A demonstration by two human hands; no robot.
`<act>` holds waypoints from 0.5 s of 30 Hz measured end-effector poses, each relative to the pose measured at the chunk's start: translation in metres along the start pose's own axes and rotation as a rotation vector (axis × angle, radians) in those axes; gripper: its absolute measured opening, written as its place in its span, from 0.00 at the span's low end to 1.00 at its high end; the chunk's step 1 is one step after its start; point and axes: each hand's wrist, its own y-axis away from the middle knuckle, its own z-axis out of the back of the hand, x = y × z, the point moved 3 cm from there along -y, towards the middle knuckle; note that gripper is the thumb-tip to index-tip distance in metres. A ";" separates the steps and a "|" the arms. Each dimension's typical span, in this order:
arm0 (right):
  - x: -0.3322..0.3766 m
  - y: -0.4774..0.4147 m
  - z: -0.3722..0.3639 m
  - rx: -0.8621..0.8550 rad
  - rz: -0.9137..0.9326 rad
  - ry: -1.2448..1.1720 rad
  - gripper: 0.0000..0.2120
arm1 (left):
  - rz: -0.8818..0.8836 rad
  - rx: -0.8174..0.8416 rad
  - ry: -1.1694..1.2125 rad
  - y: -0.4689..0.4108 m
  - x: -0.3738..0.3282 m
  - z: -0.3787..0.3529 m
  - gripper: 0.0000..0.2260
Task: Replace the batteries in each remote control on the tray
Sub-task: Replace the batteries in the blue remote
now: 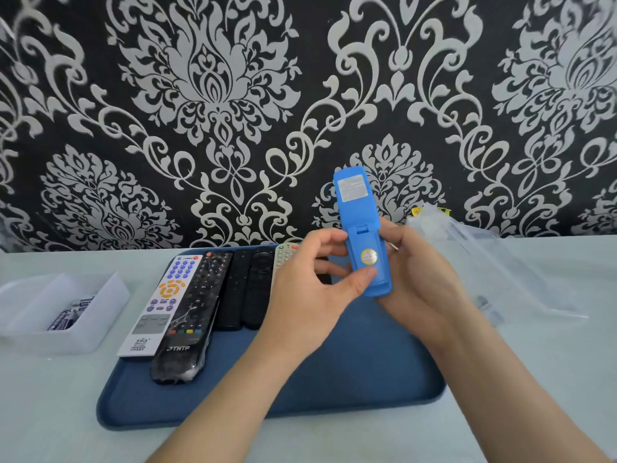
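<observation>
I hold a blue remote (359,208) upright above the blue tray (334,379), its back side facing me. My left hand (310,289) grips its lower part, thumb pressed on the battery cover just below a round gold sticker. My right hand (417,279) clasps the same remote from the right side. Several remotes lie on the tray's left half: a white one with orange and blue buttons (160,305), a black plastic-wrapped one (193,312), two plain black ones (247,289) and a white one (283,255) partly hidden behind my left hand.
A white plastic bin (100,315) holding batteries (71,314) stands left of the tray. A clear plastic bag (484,262) lies to the right on the pale table. A black-and-silver patterned wall rises right behind the table.
</observation>
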 end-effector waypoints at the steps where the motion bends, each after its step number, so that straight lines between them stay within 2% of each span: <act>1: -0.004 0.000 -0.001 0.006 -0.007 0.004 0.18 | 0.015 -0.023 0.004 -0.001 0.001 0.001 0.17; 6: -0.015 0.003 -0.002 0.000 -0.097 0.107 0.17 | -0.041 -0.069 -0.106 -0.002 0.005 0.006 0.18; 15: -0.021 0.001 -0.007 0.009 -0.125 0.021 0.19 | -0.207 -0.044 -0.321 0.000 0.009 0.005 0.21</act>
